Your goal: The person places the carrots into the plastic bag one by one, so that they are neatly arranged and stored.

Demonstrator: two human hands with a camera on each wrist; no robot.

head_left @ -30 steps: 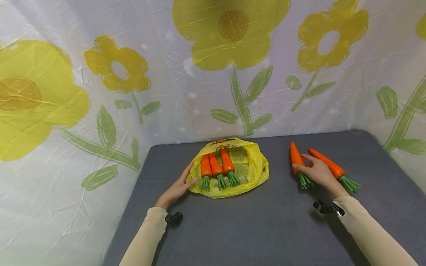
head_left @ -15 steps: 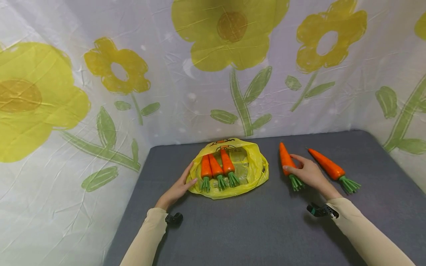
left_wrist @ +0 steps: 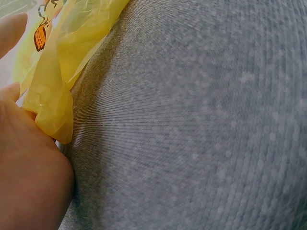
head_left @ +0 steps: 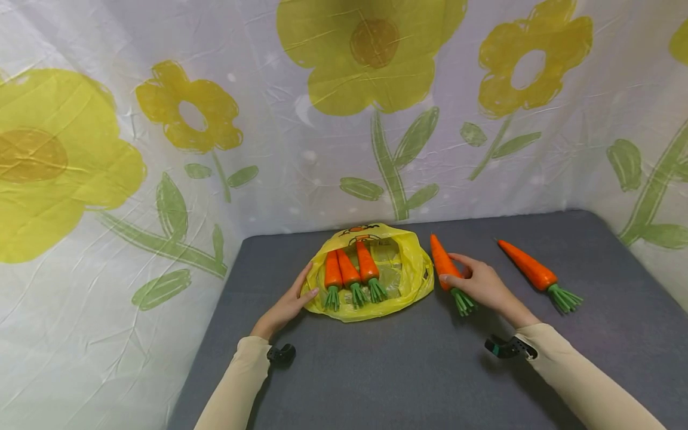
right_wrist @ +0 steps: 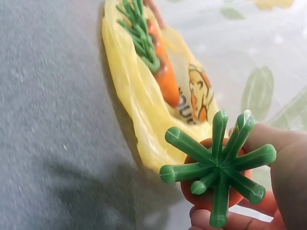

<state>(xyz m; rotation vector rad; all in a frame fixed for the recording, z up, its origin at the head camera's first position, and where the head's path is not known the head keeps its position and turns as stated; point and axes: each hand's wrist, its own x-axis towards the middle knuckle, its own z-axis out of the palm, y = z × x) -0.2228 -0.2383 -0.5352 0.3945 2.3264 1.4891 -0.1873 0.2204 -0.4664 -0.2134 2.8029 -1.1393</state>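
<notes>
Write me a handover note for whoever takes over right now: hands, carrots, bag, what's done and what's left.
Left hand: open, resting against the near-left edge of the yellow bag, holding it in place.
Right hand: fingers gripping the held carrot near its green top, close beside the bag's right edge, tip pointing away.
Done: three bagged carrots lie side by side on the bag, green tops toward the person.
Left: the held carrot is not yet on the bag; the loose carrot lies untouched on the grey table, to the right.
</notes>
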